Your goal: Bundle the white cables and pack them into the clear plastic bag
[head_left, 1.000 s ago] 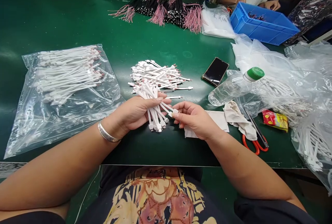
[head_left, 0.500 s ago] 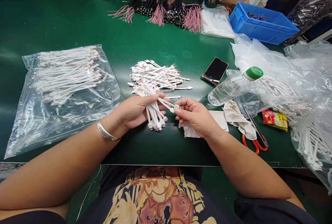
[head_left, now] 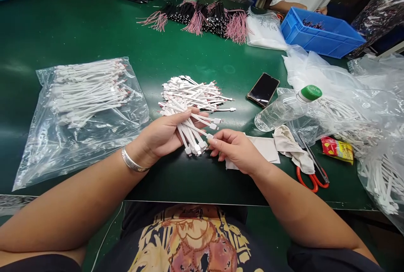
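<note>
A fanned bundle of short white cables (head_left: 190, 134) lies across my left hand (head_left: 167, 132), with the thumb pressed on top of it. Small white connectors tip the ends that point toward me. My right hand (head_left: 235, 149) pinches one cable's white connector (head_left: 209, 136) between thumb and forefinger, at the right side of the bundle. Just beyond my hands, a loose pile of the same white cables (head_left: 195, 91) rests on the green table (head_left: 104, 32); some ends show reddish wire tips.
On the left is a clear plastic bag (head_left: 85, 137) with white cables. To the right are a phone (head_left: 263, 89), a bottle (head_left: 284, 110), a cloth (head_left: 293, 148), red-handled scissors (head_left: 312, 179) and bagged cables. A blue bin (head_left: 320, 34) and black-and-pink wire bundles (head_left: 202, 17) stand farther back, near other people.
My right hand has shifted slightly left and down, bringing the pinched connector closer to the bundle's lower ends. More cable ends now spread over my left fingers to the right.
</note>
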Available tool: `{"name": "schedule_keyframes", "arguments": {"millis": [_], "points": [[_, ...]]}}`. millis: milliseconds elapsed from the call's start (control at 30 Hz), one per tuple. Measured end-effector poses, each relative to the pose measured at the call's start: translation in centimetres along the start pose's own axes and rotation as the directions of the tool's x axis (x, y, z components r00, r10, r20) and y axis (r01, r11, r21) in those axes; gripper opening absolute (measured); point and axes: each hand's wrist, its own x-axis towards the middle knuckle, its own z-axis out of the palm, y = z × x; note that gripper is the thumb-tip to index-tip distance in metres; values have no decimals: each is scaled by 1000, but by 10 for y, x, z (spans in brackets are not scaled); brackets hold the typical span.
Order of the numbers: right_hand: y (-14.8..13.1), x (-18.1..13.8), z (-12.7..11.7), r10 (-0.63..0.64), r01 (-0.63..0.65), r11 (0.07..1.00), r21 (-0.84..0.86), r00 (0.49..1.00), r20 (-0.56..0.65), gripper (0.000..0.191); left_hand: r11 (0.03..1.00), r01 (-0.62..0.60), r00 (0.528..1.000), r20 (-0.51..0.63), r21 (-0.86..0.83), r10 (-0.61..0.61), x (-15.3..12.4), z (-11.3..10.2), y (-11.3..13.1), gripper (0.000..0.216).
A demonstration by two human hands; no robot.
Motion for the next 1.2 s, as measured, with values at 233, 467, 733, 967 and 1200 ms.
{"name": "schedule_keyframes", "arguments": {"millis": [233, 467, 733, 967, 1200], "points": [[0, 3, -2, -17, 23, 998, 66, 996, -89, 29, 999, 1, 999, -40, -39, -3, 0, -1, -2, 17], [-1, 2, -2, 15, -12, 997, 80, 999, -45, 31, 1000, -15, 996, -83, -20, 13, -1, 2, -3, 20], [-2, -3, 3, 10, -6, 998, -68, 998, 60, 29, 999, -22, 997, -77, -33, 19, -1, 3, -1, 22], [-3, -2, -1, -34, 32, 997, -63, 999, -35, 35, 999, -42, 997, -62, -6, 41, -1, 3, -1, 21], [-2, 1, -1, -18, 20, 999, 45, 998, -57, 32, 999, -34, 996, -84, -18, 33, -2, 3, -1, 22]]}}
